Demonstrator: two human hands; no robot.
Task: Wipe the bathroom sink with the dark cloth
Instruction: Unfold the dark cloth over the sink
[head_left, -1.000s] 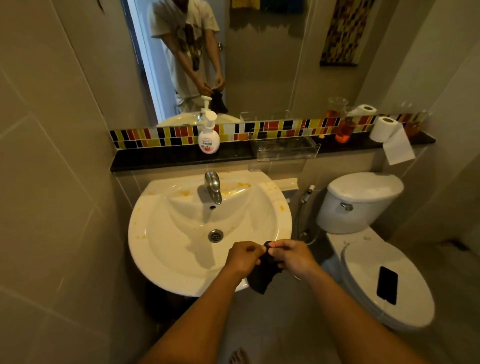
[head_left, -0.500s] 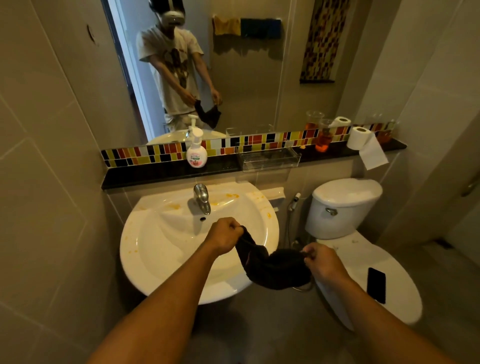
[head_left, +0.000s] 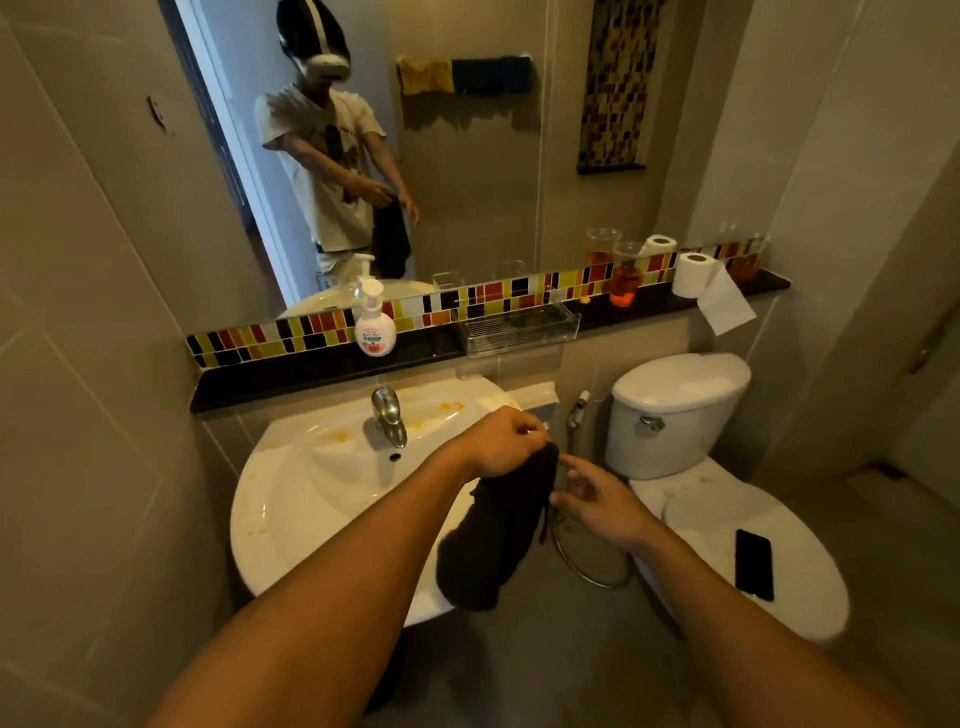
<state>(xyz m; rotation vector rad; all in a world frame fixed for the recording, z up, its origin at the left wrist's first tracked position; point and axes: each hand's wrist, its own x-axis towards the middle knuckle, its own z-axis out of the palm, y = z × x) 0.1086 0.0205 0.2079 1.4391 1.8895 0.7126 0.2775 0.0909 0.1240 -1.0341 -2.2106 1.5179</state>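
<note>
Dark cloth held up at the right rim of the white sink.

The left hand (head_left: 498, 441) grips the top of the dark fabric cloth (head_left: 496, 530), which hangs limp over the right edge of the white ceramic bathroom sink (head_left: 311, 499). The right hand (head_left: 602, 501) is just beside the cloth with fingers loosely spread, holding nothing. Orange stains dot the sink around the silver metal tap (head_left: 388, 415).

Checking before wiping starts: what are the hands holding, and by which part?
The left hand grips the dark cloth by its top edge; it hangs down. The right hand is open beside it.
</note>
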